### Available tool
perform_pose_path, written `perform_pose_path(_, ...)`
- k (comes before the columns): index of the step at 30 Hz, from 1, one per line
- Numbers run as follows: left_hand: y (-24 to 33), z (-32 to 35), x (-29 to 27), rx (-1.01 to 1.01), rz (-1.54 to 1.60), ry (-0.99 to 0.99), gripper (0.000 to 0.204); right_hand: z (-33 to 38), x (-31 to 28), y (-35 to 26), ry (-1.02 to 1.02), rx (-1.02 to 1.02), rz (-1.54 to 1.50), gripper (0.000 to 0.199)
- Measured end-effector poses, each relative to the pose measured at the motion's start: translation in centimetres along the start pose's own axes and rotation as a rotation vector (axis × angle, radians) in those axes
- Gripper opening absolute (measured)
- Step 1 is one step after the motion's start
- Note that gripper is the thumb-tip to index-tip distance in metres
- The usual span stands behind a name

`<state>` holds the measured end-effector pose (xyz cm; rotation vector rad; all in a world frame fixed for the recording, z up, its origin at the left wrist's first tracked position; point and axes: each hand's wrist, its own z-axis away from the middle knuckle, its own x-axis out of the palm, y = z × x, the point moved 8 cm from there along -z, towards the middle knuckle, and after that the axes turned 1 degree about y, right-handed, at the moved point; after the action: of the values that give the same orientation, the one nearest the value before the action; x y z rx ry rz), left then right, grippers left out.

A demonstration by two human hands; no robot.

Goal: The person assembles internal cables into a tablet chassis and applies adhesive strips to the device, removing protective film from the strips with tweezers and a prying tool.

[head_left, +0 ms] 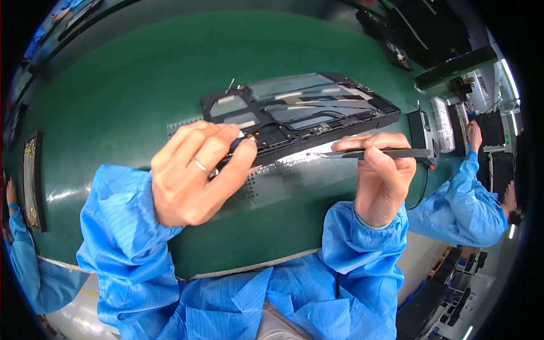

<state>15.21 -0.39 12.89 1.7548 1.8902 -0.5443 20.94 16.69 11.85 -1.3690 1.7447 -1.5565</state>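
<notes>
A black, opened flat device chassis (300, 110) lies tilted on the green mat (141, 85), its inner plates and flat cables showing. My left hand (195, 170), with a ring on one finger, pinches the chassis at its near left corner. My right hand (382, 175) is shut on black tweezers (374, 153), held level, with the tip pointing left at the near edge of the chassis. Both forearms are in blue striped sleeves.
A dark tray with small gold parts (32, 181) sits at the left edge. A small black box and a white part (430, 127) stand right of the chassis. A co-worker in blue (464, 198) works at right; another sleeve (22, 249) shows at left.
</notes>
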Motion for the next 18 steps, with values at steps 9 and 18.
perform_pose_path(9,-1.2,-0.9,-1.3,-0.181,0.063,0.018,0.035,-1.2,1.5,-1.4,0.006,-0.195,0.067,0.01)
perform_pose_path(18,-1.2,-0.9,-1.3,-0.183,0.061,0.017,0.036,-1.2,1.5,-1.1,0.03,-0.182,0.085,0.01)
